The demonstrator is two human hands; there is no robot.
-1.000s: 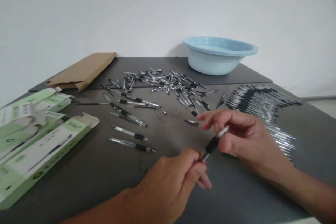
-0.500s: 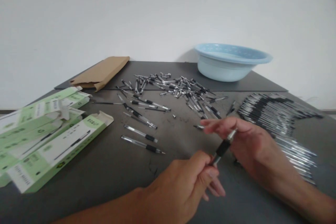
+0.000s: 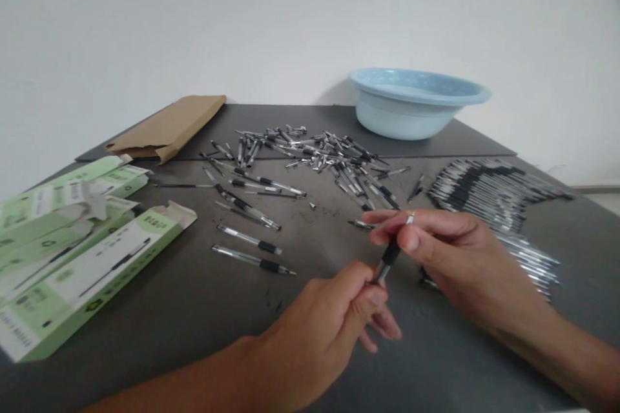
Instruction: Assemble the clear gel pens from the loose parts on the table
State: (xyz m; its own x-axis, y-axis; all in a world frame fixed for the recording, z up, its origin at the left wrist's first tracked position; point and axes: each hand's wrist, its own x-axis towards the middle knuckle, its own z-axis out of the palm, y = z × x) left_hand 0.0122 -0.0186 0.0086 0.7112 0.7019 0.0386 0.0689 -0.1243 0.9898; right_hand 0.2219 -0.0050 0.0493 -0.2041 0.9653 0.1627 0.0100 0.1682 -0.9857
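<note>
My left hand (image 3: 339, 322) grips the lower end of a pen (image 3: 390, 251) with a black rubber grip, its silver tip pointing up. At that tip, the thumb and fingers of my right hand (image 3: 450, 251) are closed on the metal cone. Left of my hands lie two clear pens: one with a metal tip (image 3: 252, 259) and, just behind it, another pen (image 3: 248, 239) whose black-grip end shows no cone. Behind them several more pens and thin parts (image 3: 247, 203) are scattered, with a small loose metal tip (image 3: 312, 206) beside them.
At the back is a jumbled heap of pen parts (image 3: 339, 148). Rows of pens (image 3: 484, 193) lie side by side at the right. A light blue basin (image 3: 402, 119) stands behind. Green and white boxes (image 3: 111, 271) and a brown paper envelope (image 3: 179, 122) lie at the left.
My right thumb and fingers, earlier spread beside the pen's tip, are now closed on it. The whole view has shifted slightly, moving everything a little left and up.
</note>
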